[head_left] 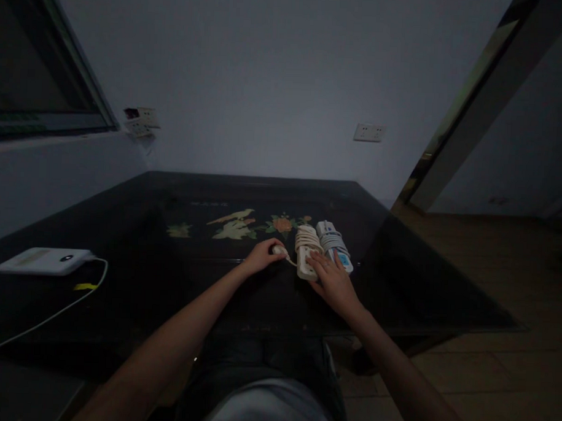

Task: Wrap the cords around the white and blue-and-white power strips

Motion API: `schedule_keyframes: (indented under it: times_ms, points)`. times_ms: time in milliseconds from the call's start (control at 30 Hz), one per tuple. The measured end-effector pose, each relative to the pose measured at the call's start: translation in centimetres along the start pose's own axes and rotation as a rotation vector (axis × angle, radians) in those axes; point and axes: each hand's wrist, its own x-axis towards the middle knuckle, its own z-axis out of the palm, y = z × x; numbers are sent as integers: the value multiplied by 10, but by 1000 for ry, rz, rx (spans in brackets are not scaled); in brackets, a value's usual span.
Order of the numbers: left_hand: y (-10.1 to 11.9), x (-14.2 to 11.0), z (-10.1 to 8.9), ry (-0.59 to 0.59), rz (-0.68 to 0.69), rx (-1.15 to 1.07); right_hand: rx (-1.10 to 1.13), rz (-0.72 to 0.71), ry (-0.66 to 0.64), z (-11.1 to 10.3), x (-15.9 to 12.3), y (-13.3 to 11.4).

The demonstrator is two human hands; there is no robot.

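Observation:
Two power strips lie side by side on the dark table [166, 317], each with its cord wound around its body. The cream power strip [307, 267] is on the left, the white power strip [344, 263] with a blue patch on the right. My left hand [263, 256] pinches the cream plug [279, 251], whose short free length of cord runs to the cream strip. My right hand [334, 285] rests on the near end of the cream strip, fingers laid out over it, with a finger reaching the white strip's near end.
A white power bank [46, 260] with a white cable [70, 304] lies at the table's left, a yellow tag [85, 286] beside it. Wall sockets [369, 132] and another socket group [142, 121] are on the wall behind. The tabletop carries a bird-and-flower picture [234, 226].

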Motion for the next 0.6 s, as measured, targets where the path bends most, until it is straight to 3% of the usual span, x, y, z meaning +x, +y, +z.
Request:
schedule_keyframes:
  times_ms: [367, 600]
  points:
    - [9, 4, 1, 179, -89, -286, -72, -84, -47, -10, -7, 8]
    - [10, 1, 0, 225, -143, -349, -123, -100, -72, -15, -13, 5]
